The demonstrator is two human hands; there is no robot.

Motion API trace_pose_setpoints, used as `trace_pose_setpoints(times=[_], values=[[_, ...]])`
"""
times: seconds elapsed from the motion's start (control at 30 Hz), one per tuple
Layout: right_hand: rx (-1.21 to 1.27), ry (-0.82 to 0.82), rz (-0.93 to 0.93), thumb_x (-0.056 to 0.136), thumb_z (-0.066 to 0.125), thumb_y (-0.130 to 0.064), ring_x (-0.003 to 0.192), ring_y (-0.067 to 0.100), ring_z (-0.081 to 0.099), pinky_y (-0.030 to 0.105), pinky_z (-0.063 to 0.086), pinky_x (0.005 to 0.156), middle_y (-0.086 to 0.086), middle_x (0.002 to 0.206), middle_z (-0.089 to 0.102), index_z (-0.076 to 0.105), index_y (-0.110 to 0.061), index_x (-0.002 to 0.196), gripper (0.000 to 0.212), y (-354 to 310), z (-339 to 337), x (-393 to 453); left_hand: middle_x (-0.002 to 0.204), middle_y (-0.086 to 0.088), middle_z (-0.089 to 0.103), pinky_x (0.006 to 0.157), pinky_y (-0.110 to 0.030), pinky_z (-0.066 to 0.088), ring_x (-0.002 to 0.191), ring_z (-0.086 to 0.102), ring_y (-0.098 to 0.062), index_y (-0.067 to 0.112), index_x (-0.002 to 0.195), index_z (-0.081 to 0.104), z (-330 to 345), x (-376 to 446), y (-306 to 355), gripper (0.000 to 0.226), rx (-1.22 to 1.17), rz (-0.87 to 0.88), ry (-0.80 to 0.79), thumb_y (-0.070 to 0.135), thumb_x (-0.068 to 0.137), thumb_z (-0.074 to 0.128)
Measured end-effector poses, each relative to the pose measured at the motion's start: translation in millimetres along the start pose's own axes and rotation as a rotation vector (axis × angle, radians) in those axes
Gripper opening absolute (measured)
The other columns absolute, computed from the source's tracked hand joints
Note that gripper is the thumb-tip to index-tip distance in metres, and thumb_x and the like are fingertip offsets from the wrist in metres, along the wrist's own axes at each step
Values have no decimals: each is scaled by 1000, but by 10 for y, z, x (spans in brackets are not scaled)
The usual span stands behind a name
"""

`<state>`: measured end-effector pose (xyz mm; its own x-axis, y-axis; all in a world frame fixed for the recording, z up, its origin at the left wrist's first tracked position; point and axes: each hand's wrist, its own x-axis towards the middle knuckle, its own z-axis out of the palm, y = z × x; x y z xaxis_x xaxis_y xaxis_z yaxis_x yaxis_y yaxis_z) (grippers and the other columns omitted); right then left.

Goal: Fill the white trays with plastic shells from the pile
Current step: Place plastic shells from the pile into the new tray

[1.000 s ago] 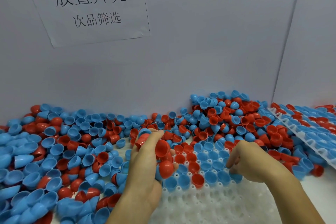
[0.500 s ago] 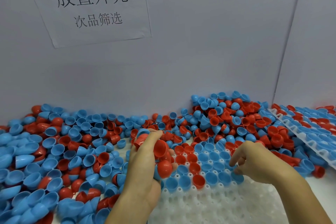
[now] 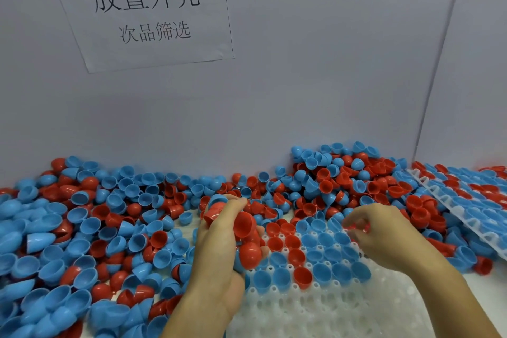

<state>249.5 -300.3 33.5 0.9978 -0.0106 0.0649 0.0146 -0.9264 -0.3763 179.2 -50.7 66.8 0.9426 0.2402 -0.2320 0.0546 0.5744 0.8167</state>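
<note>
The left hand (image 3: 219, 250) gripped several red shells (image 3: 244, 223); the right hand (image 3: 384, 236) pinched a red shell (image 3: 356, 226) over the tray (image 3: 315, 310).

Glossy smooth plastic shells (image 3: 90, 228) — matt white plastic tray (image 3: 315, 310) — matt paper sign (image 3: 148, 11).

Red and blue plastic shells (image 3: 109, 228) heaped left of the white tray (image 3: 315, 310), white tray pocked with round holes, its far rows filled blue and red, pale grey wall (image 3: 315, 77) behind, white paper sign (image 3: 153, 11) with black characters
</note>
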Motion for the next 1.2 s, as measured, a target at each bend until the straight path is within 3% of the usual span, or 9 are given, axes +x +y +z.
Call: trace_pose_setpoints(times=[0.17,0.23,0.4,0.63,0.83,1.0,1.2], values=[[-105,33,-64,92,68,-19,91,13,67,30,60,78,-5,121,68,70,-28,119,29,-132,8,233,86,-16,69,41,-29,49,66,67,-24,18,114,64,-22,9,42,35,-23,13,1,26,83,76],[-182,-35,-96,91,70,-19,96,14,67,32,60,81,-4,123,67,70,-26,120,30,-141,13,312,91,-16,69,41,-29,49,67,68,-24,17,117,64,-31,13,55,38,-29,15,7,27,83,77],[-318,-187,-165,89,70,-12,95,14,67,31,61,81,-3,123,67,69,-26,124,37,-143,105,381,77,-12,69,42,-28,49,61,67,-23,17,113,65,-36,25,57,32,-47,35,4,24,84,76],[-323,-154,-188,89,73,-16,100,13,68,28,59,86,-6,121,69,66,-26,128,41,-133,154,346,63,-6,70,43,-29,51,55,68,-18,19,112,65,-36,32,31,30,-39,39,5,25,85,76],[-323,-76,-194,88,73,-16,98,12,67,29,59,84,-9,114,69,63,-29,130,45,-111,158,297,76,-11,70,44,-29,51,57,69,-18,19,113,66,-25,27,20,32,-25,40,26,26,84,76],[-299,-14,-216,90,71,-18,102,10,65,28,59,84,-9,118,67,63,-31,129,42,-117,159,288,72,-9,71,44,-29,52,57,69,-18,20,113,66,-23,25,20,32,-25,36,24,26,84,76],[-246,-20,-292,93,67,-31,114,9,50,30,51,94,-12,121,56,66,-31,126,33,-200,245,272,83,-13,70,44,-29,51,61,69,-20,21,113,65,-17,13,16,32,-13,32,21,27,84,76]])
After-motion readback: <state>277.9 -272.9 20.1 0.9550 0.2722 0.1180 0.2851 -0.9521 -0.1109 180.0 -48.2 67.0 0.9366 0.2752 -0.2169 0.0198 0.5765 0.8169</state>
